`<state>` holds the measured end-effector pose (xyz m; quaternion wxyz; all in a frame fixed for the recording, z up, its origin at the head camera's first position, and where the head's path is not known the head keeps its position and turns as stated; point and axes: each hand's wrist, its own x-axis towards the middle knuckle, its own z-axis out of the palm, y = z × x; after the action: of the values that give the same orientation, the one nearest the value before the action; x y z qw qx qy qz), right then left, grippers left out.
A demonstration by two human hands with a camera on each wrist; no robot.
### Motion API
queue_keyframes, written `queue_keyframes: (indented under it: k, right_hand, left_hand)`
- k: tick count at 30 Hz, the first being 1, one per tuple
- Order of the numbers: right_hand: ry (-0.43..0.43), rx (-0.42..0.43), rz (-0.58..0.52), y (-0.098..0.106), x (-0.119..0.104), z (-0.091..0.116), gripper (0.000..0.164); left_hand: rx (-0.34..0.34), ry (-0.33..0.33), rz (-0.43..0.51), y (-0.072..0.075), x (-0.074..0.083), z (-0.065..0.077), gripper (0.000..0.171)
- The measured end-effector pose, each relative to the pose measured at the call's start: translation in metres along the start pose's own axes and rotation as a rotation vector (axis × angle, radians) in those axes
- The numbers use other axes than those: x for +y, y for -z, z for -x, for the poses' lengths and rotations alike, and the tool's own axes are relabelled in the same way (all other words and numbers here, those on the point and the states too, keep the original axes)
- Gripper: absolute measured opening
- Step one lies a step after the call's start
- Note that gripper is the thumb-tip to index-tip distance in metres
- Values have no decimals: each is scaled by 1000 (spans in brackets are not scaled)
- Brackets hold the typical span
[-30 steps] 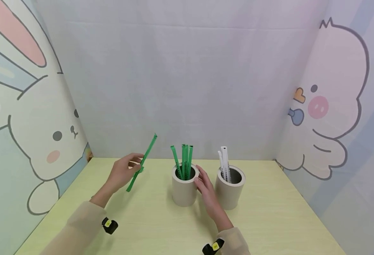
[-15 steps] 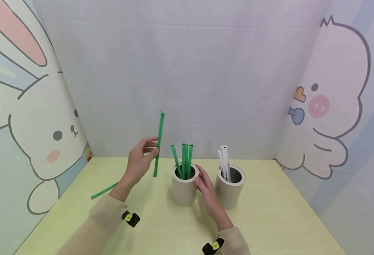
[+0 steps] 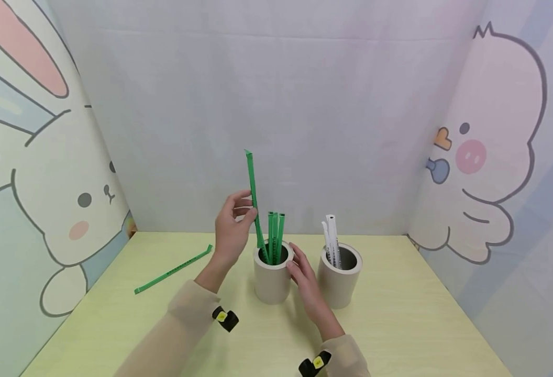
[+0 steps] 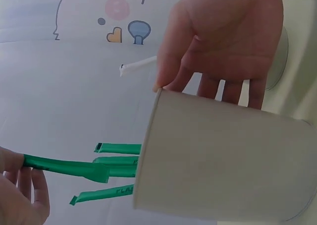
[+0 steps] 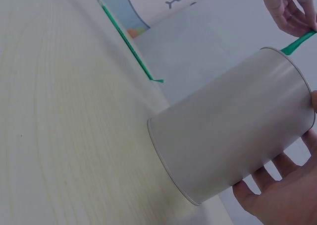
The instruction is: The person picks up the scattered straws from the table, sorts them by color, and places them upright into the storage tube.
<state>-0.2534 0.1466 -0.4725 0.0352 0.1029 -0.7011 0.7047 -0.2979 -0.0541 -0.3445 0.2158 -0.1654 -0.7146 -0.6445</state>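
Observation:
My left hand [image 3: 233,228] pinches a green wrapped straw [image 3: 252,178] between thumb and fingers, nearly upright. The straw's lower end is just over the mouth of the left beige cup [image 3: 272,285], and in the left wrist view it overlaps the green straws [image 4: 116,148] standing inside. With the thumb near the rim and the fingers behind, my right hand [image 3: 308,285] holds that cup from its right side. The cup stands upright on the table. Another green straw [image 3: 173,269] lies on the table to the left, also visible in the right wrist view [image 5: 126,40].
Just right of my right hand stands a second beige cup [image 3: 340,288], with several white wrapped straws [image 3: 333,241] in it. The pale wooden table [image 3: 399,324] ends at a grey backdrop [image 3: 276,115]. Cartoon-printed side walls flank it.
My left hand has lifted the green straw, turned it upright and carried it right to the left cup. The straw lying on the table has come into full view. My right hand stays put.

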Motion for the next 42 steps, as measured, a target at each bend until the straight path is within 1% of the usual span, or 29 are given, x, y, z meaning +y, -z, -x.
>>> queue_keyframes:
  k: [4,8,17,21,26,31,36,42]
  right_hand:
    - [-4,-3,-5,0,0,-1,60]
    - [-4,-7,-3,0,-1,0,60]
    - [1,-2,-1,0,-1,-1,59]
    - [-4,3,-2,0,1,-2,59]
    - [-5,8,-9,0,2,-2,60]
    - [-1,8,-11,0,1,-2,60]
    - [4,7,-12,0,1,-2,60]
    - [-1,4,-8,0,1,-1,60]
  left_hand:
    - [9,29,-4,-11,-10,6,40]
    - [21,68,-11,-15,-23,12,39]
    - [48,127,-30,-16,-49,24,40]
    - [54,144,-42,-17,-56,30,41]
    - [51,138,-45,-17,-61,33,41]
    - [42,134,-53,-15,-63,35,44]
    - [29,139,-79,-9,-65,36,45]
    - [10,132,-114,2,-64,33,44]
